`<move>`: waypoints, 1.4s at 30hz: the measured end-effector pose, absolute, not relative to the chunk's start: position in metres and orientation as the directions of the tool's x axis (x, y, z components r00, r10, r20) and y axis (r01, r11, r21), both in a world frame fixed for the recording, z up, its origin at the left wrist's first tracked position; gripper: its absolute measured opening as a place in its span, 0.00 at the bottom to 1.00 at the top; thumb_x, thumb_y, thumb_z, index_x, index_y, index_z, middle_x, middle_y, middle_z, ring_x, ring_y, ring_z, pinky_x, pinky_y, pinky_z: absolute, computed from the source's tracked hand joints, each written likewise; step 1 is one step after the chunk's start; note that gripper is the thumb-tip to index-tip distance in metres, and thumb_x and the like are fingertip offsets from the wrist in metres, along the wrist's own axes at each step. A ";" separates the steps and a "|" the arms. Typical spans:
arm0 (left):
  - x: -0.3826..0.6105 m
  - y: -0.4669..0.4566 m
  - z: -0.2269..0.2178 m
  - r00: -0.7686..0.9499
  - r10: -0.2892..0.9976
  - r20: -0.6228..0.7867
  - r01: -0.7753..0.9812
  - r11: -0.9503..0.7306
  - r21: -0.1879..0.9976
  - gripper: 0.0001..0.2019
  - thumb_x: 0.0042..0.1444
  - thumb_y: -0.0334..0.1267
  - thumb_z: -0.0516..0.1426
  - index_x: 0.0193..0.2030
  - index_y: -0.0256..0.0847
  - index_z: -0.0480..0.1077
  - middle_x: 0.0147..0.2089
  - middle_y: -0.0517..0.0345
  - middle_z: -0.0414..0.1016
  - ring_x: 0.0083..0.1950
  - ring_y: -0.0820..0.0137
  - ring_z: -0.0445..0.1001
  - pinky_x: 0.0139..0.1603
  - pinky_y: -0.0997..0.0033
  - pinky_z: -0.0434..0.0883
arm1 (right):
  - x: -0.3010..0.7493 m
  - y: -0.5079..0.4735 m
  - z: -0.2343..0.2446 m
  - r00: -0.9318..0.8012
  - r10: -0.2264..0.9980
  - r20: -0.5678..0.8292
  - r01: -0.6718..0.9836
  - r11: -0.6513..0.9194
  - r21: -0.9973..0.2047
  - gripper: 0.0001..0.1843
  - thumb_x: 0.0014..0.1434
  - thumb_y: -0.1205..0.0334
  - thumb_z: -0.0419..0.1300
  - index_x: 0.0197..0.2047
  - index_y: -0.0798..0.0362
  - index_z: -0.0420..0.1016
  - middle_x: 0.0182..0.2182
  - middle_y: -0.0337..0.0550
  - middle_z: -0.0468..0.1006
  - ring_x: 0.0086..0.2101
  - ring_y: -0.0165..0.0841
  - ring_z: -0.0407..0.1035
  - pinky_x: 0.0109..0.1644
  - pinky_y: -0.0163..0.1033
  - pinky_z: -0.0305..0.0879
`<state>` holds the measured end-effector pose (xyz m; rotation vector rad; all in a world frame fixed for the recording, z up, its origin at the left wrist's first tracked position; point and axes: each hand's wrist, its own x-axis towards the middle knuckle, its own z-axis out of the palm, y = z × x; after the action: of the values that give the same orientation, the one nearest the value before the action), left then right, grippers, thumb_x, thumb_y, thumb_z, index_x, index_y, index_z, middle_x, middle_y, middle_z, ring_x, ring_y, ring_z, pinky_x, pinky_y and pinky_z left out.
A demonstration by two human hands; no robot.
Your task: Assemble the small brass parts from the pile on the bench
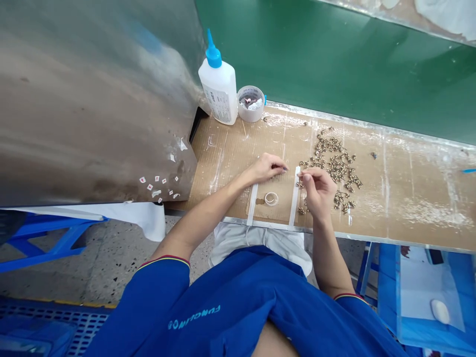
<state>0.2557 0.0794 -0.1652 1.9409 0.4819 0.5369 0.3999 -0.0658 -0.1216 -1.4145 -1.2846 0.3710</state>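
Observation:
My left hand (pixel 267 167) rests low over the cardboard sheet (pixel 226 163), its fingertips pressed together on something too small to make out. Across from it, my right hand (pixel 320 191) is pinched closed beside a heap of small brass-coloured metal pieces (pixel 336 166). Whatever lies between its thumb and finger is too tiny to name. Between my forearms, a small white ring-shaped dish (pixel 271 199) sits on a cardboard piece (pixel 278 215) edged by two white strips (pixel 293 203). Some tiny dark bits lie just below my left fingers.
A white bottle with a blue nozzle (pixel 219 91) stands at the back left, next to a tape-roll cup (pixel 251 115) holding scraps. A thin stick (pixel 244 129) lies before them. Small paper scraps (pixel 156 178) dot the metal surface (pixel 92 124). Behind runs a green surface (pixel 334 64).

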 end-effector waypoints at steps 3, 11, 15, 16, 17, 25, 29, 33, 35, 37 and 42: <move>0.255 0.081 -0.164 0.826 0.541 0.158 0.073 -0.379 0.922 0.09 0.58 0.26 0.62 0.40 0.39 0.85 0.39 0.53 0.85 0.38 0.71 0.80 0.46 0.72 0.74 | 0.385 -0.085 -0.116 0.161 0.891 0.425 0.483 0.305 -0.821 0.10 0.70 0.56 0.62 0.36 0.46 0.79 0.33 0.42 0.82 0.36 0.37 0.78 0.42 0.44 0.75; 0.255 0.081 -0.164 0.827 0.547 0.131 0.100 -0.373 0.922 0.08 0.58 0.26 0.63 0.40 0.37 0.85 0.40 0.51 0.86 0.40 0.71 0.82 0.47 0.72 0.75 | 0.366 -0.099 -0.130 -0.052 0.911 0.409 0.594 0.358 -0.721 0.08 0.70 0.65 0.60 0.41 0.47 0.80 0.36 0.43 0.80 0.37 0.34 0.77 0.40 0.40 0.74; 0.255 0.080 -0.163 0.816 0.565 0.126 0.112 -0.368 0.923 0.06 0.59 0.29 0.63 0.39 0.37 0.84 0.40 0.52 0.86 0.40 0.70 0.81 0.47 0.71 0.74 | 0.370 -0.098 -0.126 -0.105 0.929 0.355 0.621 0.340 -0.706 0.07 0.71 0.61 0.60 0.47 0.48 0.80 0.40 0.46 0.80 0.39 0.36 0.77 0.43 0.41 0.74; 0.255 0.080 -0.163 0.814 0.568 0.126 0.113 -0.367 0.923 0.06 0.59 0.30 0.63 0.38 0.37 0.84 0.40 0.52 0.86 0.40 0.70 0.81 0.47 0.71 0.74 | 0.374 -0.098 -0.124 -0.088 0.935 0.342 0.621 0.321 -0.715 0.08 0.71 0.59 0.60 0.49 0.48 0.80 0.41 0.47 0.80 0.39 0.36 0.76 0.43 0.42 0.74; 0.255 0.080 -0.163 0.812 0.570 0.126 0.114 -0.367 0.923 0.06 0.59 0.30 0.63 0.38 0.38 0.84 0.40 0.53 0.86 0.40 0.70 0.81 0.46 0.71 0.74 | 0.381 -0.097 -0.122 -0.047 0.941 0.334 0.630 0.287 -0.721 0.10 0.71 0.57 0.60 0.51 0.49 0.79 0.42 0.48 0.81 0.39 0.36 0.76 0.43 0.42 0.74; 0.255 0.077 -0.160 0.795 0.598 0.100 0.168 -0.377 0.911 0.06 0.59 0.33 0.61 0.34 0.35 0.81 0.35 0.55 0.82 0.35 0.71 0.74 0.40 0.72 0.67 | 0.443 -0.074 -0.122 0.282 0.945 0.164 0.823 -0.150 -0.548 0.08 0.65 0.62 0.59 0.41 0.52 0.80 0.35 0.46 0.81 0.34 0.39 0.73 0.42 0.44 0.69; 0.255 0.078 -0.158 0.789 0.602 0.128 0.172 -0.414 0.894 0.11 0.60 0.36 0.60 0.27 0.35 0.75 0.27 0.60 0.74 0.29 0.74 0.66 0.35 0.72 0.61 | 0.435 -0.059 -0.121 0.258 0.966 -0.029 0.863 -0.244 -0.442 0.03 0.62 0.66 0.62 0.39 0.53 0.78 0.33 0.47 0.80 0.35 0.40 0.73 0.43 0.43 0.67; 0.253 0.079 -0.156 0.781 0.605 0.157 0.168 -0.445 0.880 0.15 0.62 0.37 0.57 0.24 0.36 0.71 0.24 0.60 0.70 0.28 0.74 0.64 0.34 0.72 0.59 | 0.419 -0.048 -0.110 0.256 0.953 -0.163 0.925 -0.290 -0.245 0.08 0.65 0.70 0.57 0.41 0.55 0.78 0.38 0.53 0.83 0.41 0.43 0.75 0.46 0.42 0.65; 0.253 0.079 -0.156 0.776 0.609 0.164 0.165 -0.447 0.879 0.15 0.63 0.36 0.56 0.25 0.37 0.70 0.25 0.60 0.71 0.29 0.73 0.66 0.34 0.72 0.60 | 0.413 -0.044 -0.104 0.270 0.939 -0.212 0.947 -0.299 -0.119 0.12 0.67 0.71 0.53 0.44 0.58 0.78 0.43 0.59 0.83 0.44 0.45 0.75 0.47 0.42 0.65; 0.253 0.078 -0.156 0.771 0.612 0.175 0.170 -0.463 0.870 0.15 0.63 0.37 0.56 0.24 0.37 0.69 0.25 0.59 0.71 0.29 0.73 0.67 0.35 0.72 0.61 | 0.410 -0.042 -0.100 0.293 0.927 -0.234 0.951 -0.307 -0.027 0.15 0.68 0.73 0.50 0.47 0.62 0.78 0.46 0.64 0.81 0.45 0.47 0.76 0.48 0.43 0.65; 0.252 0.077 -0.153 0.746 0.641 0.182 0.230 -0.503 0.833 0.14 0.62 0.38 0.57 0.25 0.37 0.68 0.26 0.60 0.70 0.29 0.74 0.64 0.34 0.72 0.59 | 0.410 -0.040 -0.095 0.324 0.918 -0.230 0.946 -0.318 0.062 0.18 0.69 0.76 0.47 0.49 0.66 0.77 0.47 0.69 0.80 0.48 0.48 0.77 0.50 0.43 0.67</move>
<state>0.2516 0.0766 -0.1534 2.0825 0.6545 0.6064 0.4096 -0.0404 -0.0952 -2.7005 -1.9262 0.2551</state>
